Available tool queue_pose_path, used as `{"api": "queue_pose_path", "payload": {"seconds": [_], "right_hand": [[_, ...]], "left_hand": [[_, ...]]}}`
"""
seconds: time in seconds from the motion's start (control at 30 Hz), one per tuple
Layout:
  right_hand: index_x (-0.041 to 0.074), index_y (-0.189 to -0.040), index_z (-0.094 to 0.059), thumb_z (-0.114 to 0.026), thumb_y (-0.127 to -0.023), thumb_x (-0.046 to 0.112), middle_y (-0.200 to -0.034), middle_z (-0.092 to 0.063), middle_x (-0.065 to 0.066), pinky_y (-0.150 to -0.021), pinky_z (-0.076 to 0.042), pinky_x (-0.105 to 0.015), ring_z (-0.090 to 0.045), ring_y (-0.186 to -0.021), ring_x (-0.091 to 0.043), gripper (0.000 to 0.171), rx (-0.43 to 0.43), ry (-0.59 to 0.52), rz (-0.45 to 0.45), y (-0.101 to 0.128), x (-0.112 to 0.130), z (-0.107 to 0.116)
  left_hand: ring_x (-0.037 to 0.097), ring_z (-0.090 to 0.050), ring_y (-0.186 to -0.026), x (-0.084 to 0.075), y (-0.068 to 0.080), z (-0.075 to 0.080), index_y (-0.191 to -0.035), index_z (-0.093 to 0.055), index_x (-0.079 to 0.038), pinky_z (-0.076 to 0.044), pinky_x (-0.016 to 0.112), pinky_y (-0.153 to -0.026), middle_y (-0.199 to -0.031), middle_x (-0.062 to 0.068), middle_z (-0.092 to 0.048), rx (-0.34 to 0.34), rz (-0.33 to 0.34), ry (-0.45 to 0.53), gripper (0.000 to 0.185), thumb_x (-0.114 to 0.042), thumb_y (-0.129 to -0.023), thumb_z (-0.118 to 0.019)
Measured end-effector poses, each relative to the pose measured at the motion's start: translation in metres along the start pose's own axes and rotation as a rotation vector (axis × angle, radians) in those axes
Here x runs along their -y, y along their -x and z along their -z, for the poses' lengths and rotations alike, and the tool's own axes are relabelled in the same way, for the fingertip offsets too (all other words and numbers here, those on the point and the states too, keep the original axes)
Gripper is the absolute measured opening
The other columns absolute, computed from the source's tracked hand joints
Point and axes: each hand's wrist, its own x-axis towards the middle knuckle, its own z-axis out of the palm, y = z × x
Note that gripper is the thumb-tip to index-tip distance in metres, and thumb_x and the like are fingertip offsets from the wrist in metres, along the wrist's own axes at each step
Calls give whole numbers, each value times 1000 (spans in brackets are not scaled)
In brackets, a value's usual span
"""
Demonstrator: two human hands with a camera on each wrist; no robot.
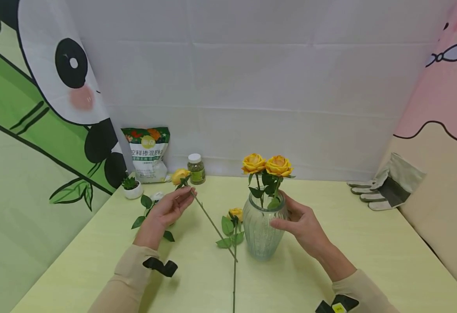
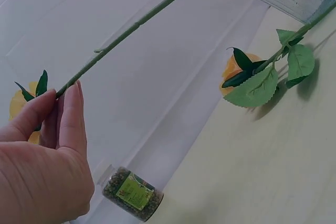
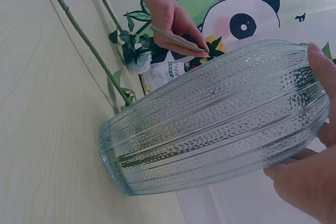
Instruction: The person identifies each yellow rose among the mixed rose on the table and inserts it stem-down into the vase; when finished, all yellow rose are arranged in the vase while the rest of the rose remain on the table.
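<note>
Left hand (image 1: 168,210) had its fingers (image 2: 71,116) pinched round a rose (image 1: 181,176) just under the bloom, stem (image 1: 212,224) slanting down toward 5 o'clock, probably so the cut end could be steered. Right hand (image 1: 303,226) sat at 3 o'clock of the vase (image 1: 260,230), fingers curled against the ribbed glass, looked like steadying it on the worktop (image 1: 369,261). Vase stood upright mid-worktop with two roses (image 1: 266,165) already in it, crowding the mouth. Another rose (image 1: 235,214) lay flat just at 9 o'clock of the vase, its stem crossing under the held one. Further back: a jar (image 1: 196,168), a bag (image 1: 147,153), a little pot plant (image 1: 131,187), and gloves (image 1: 388,184) off at 2 o'clock.
</note>
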Motion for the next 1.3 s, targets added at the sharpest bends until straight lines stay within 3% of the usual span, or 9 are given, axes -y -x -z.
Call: {"api": "queue_pose_path", "payload": {"seconds": [0.2, 0.43, 0.63, 0.87, 1.3], "right_hand": [[3, -157, -26, -76, -89, 8, -161, -29, -7, -107, -41, -26, -33, -144, -27, 85, -1, 6, -6, 0, -1, 0], [5, -157, -27, -76, -89, 7, -160, -30, -8, -107, -43, -31, -36, -142, -29, 84, 1, 14, 1, 0, -2, 0], [4, -157, -27, -75, -90, 7, -161, -28, -10, -108, -42, -33, -35, -143, -30, 83, 2, 26, 8, 0, -1, 1], [5, -157, -26, -75, -90, 7, -161, -28, -8, -107, -43, -30, -34, -143, -29, 83, 10, 5, 12, 0, -2, 0], [3, -157, -27, -75, -90, 5, -161, -29, -12, -103, -45, -23, -35, -142, -32, 82, -1, 22, 6, 1, -1, 0]], "left_hand": [[23, -72, -94, -3, 5, -9, -98, -74, 3, -54, 27, -93, -97, 15, -74, 24, -39, 42, 25, -1, -105, -50], [21, -73, -91, -7, 14, -25, -95, -73, 2, -57, 25, -87, -94, 13, -74, 66, -133, 68, 26, -1, -105, -50], [22, -73, -89, -13, 27, -41, -92, -74, 4, -57, 25, -86, -93, 14, -74, 76, -215, 195, 21, 0, -101, -55], [24, -74, -88, -14, 40, -55, -94, -72, 6, -57, 26, -85, -95, 16, -74, 136, -322, 308, 17, 2, -100, -57], [26, -73, -92, -7, 65, -85, -92, -70, 6, -58, 31, -85, -98, 17, -74, 220, -447, 326, 11, 4, -97, -60]]}}
